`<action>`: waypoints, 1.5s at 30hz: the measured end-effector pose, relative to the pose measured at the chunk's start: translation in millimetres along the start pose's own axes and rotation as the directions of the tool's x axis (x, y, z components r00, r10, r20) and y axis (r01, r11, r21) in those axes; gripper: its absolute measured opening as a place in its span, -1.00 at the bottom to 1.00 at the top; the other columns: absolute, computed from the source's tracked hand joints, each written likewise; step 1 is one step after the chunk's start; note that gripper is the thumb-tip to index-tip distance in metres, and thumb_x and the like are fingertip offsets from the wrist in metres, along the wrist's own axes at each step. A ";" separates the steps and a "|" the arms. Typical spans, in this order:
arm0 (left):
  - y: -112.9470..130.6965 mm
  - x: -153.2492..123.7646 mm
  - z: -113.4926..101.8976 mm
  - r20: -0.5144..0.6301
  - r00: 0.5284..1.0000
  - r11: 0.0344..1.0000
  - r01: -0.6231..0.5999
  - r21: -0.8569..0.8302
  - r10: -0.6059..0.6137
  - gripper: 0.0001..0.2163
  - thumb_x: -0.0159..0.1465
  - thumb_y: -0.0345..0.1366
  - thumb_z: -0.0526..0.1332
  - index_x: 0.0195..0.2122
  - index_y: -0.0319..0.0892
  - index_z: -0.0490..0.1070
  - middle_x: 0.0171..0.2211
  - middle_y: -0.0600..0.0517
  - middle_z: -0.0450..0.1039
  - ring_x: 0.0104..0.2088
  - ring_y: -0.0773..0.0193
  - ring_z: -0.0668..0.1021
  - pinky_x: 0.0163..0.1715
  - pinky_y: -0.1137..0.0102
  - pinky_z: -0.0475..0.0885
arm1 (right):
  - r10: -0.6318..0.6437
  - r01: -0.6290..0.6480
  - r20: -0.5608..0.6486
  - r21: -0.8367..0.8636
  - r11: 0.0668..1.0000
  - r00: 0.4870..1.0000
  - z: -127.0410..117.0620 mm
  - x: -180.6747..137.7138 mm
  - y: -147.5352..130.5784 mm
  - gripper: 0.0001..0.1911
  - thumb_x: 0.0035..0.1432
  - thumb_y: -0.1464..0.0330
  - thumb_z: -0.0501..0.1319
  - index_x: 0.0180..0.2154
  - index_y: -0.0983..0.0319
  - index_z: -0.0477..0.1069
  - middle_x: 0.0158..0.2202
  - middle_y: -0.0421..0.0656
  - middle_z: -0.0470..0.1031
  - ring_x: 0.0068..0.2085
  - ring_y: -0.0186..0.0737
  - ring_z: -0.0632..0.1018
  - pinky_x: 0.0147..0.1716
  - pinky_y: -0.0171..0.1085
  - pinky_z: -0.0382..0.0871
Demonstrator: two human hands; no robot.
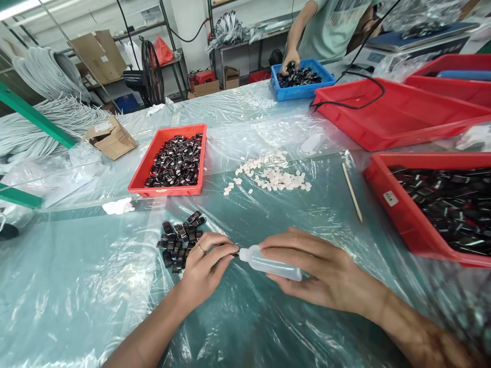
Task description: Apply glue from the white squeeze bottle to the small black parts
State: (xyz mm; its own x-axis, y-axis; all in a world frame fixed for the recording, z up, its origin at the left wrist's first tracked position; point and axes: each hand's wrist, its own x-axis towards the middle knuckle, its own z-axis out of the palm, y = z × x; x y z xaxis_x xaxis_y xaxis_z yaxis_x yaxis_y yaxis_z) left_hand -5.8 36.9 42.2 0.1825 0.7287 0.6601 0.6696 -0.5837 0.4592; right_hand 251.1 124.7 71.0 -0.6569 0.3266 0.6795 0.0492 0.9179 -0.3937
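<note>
Head cam: left hand (203, 268) has its fingers (219, 251) pinched on some tiny dark piece (236, 254), right hand (320, 271) has fingers clamped round a cloudy bottle (274, 266), tip (243, 254) right by it.

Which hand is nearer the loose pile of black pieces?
Left. The left hand is just right of the pile; the right hand is farther right, holding the translucent bottle.
</note>
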 end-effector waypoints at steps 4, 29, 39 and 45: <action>1.5 0.3 0.3 0.017 1.000 1.000 0.022 -0.001 -0.021 -0.80 0.43 -0.52 0.32 0.02 -0.15 0.54 -0.14 -0.06 0.58 -0.17 0.19 0.65 -0.18 0.26 0.65 | -0.040 0.045 0.032 -0.151 0.987 0.999 0.3 -4.1 -3.2 -0.75 0.42 0.46 0.26 0.10 0.22 0.48 -0.05 -0.06 0.71 -0.11 -0.12 0.75 -0.09 -0.09 0.76; 7.6 -0.8 -9.9 0.245 0.918 0.919 0.356 -0.168 -0.311 -0.72 0.60 -0.25 0.03 0.12 -0.12 0.51 -0.24 -0.01 0.49 -0.26 0.20 0.55 -0.21 0.28 0.49 | 0.671 -0.596 0.149 0.623 0.507 0.727 -3.6 3.6 20.8 -0.77 0.18 0.14 0.51 -0.12 -0.01 0.68 -0.17 -0.20 0.67 -0.28 -0.25 0.62 -0.35 -0.35 0.49; -0.1 0.4 -1.5 0.038 0.937 0.911 0.347 -0.223 -0.348 -0.93 0.41 -0.39 0.41 -0.12 -0.10 0.62 -0.23 0.03 0.72 -0.18 0.21 0.74 -0.14 0.31 0.66 | 0.470 -0.437 0.074 0.518 0.735 0.879 -1.0 9.1 11.6 -0.75 0.26 0.31 0.43 -0.03 0.08 0.58 -0.10 -0.16 0.64 -0.16 -0.24 0.66 -0.28 -0.31 0.56; 3.0 0.4 -1.1 0.022 0.980 0.957 0.198 -0.210 -0.198 -0.87 0.42 -0.43 0.38 -0.06 -0.08 0.60 -0.18 0.01 0.71 -0.13 0.18 0.73 -0.12 0.25 0.70 | 0.418 -0.417 0.096 0.425 0.803 0.903 6.0 8.0 7.4 -0.72 0.24 0.36 0.41 -0.01 0.08 0.54 -0.08 -0.17 0.66 -0.14 -0.22 0.68 -0.27 -0.32 0.57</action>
State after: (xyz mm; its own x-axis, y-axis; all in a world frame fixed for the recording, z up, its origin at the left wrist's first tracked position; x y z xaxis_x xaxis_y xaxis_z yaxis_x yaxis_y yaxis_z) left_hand -4.5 35.1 44.5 0.0623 0.8377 0.5425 0.5258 -0.4896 0.6956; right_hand 241.7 132.8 69.8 -0.6454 0.6571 0.3896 -0.0061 0.5056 -0.8627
